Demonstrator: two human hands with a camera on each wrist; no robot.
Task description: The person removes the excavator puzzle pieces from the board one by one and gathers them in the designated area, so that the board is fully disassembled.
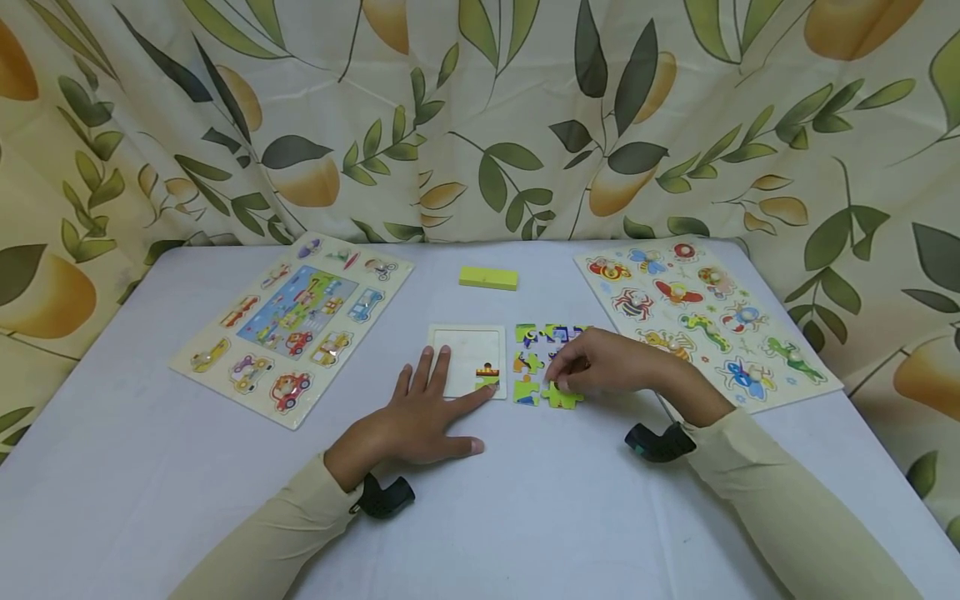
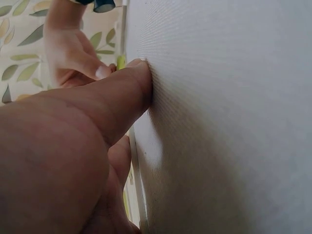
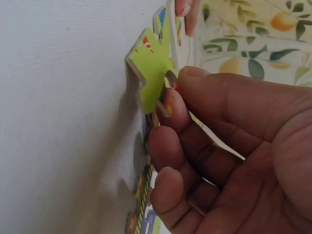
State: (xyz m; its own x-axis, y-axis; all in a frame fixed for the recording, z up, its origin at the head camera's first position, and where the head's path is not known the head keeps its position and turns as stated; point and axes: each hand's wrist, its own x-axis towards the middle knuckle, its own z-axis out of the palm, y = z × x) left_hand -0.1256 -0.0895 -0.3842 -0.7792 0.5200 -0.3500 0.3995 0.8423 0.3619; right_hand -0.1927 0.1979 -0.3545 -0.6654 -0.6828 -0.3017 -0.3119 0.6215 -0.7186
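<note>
My left hand (image 1: 412, 425) lies spread, its fingertips on a small white puzzle tray (image 1: 467, 346). Its index finger touches the tray's lower right corner, by a fitted jigsaw piece (image 1: 487, 371). To the right of the tray, my right hand (image 1: 611, 362) pinches a green jigsaw piece (image 3: 152, 73) between thumb and index finger. In the right wrist view that piece is tilted up off the white cloth. Loose jigsaw pieces (image 1: 527, 392) lie in rows beneath and beside the right hand, which hides some of them. The left wrist view shows my left thumb (image 2: 131, 87) close over the cloth.
A yellow-green block (image 1: 488, 278) lies behind the tray. On the left is a vehicle picture board (image 1: 225, 354), on the right an insect picture board (image 1: 780, 387). A leaf-patterned curtain (image 1: 480, 125) hangs along the back edge of the white-covered table (image 1: 525, 517).
</note>
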